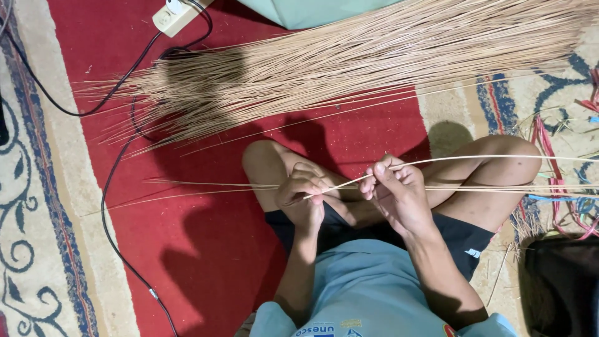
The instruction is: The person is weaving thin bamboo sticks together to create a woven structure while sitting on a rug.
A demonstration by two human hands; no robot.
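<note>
Early going, by the look of it: left hand point(304, 196) and right hand point(393, 190), fingers pinched shut on one thin stick point(437, 161) over the crossed legs, few sticks point(206, 185) on knees, big bundle point(349, 59) on the red carpet point(206, 249) untouched.

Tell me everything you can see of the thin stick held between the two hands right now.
The thin stick is a long, pale tan sliver, like a dried palm-leaf rib, smooth and slightly bowed. Its near end rests at the left hand; the right hand pinches it further along. From there it runs right, nearly level, over the bent knee and out of the picture. It lies apart from the big bundle of similar sticks on the red carpet.
</note>
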